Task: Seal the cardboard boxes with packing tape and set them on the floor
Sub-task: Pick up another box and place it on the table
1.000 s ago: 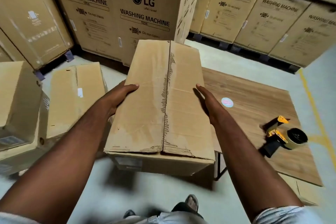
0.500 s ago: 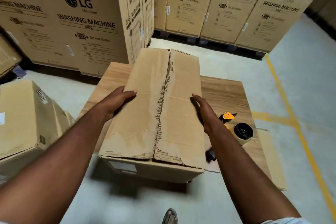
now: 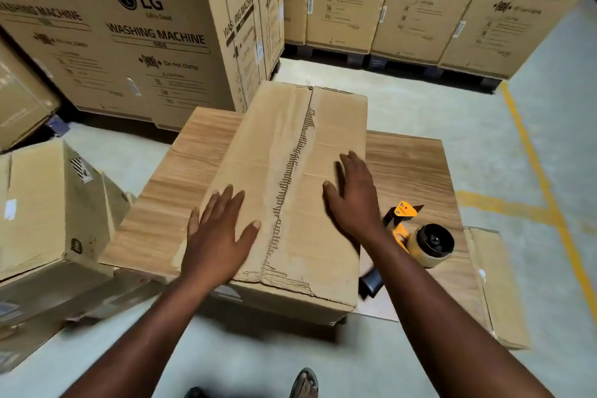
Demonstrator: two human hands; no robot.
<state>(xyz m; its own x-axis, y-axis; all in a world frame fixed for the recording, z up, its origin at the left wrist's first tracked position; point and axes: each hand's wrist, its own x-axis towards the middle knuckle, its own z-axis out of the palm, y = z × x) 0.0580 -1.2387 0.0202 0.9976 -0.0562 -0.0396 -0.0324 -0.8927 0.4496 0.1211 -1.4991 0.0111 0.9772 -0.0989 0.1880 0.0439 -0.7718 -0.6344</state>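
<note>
A long brown cardboard box (image 3: 284,145) lies on the low wooden table (image 3: 407,165), its two top flaps meeting in a ragged untaped seam down the middle. My left hand (image 3: 216,236) rests flat on the left flap near the front end, fingers straight. Over the right flap my right hand (image 3: 353,194) is spread with straight fingers. A yellow tape dispenser (image 3: 416,236) with a roll of tape lies on the table just right of my right wrist.
Large washing-machine cartons (image 3: 145,29) stand stacked behind and to the left. Smaller cardboard boxes (image 3: 48,203) sit on the floor at the left. A flat piece of cardboard (image 3: 497,284) lies right of the table. A yellow line (image 3: 542,184) runs along the grey floor.
The box was carried right and set down on the table. Both hands left its sides and now lie flat on top of the flaps.
</note>
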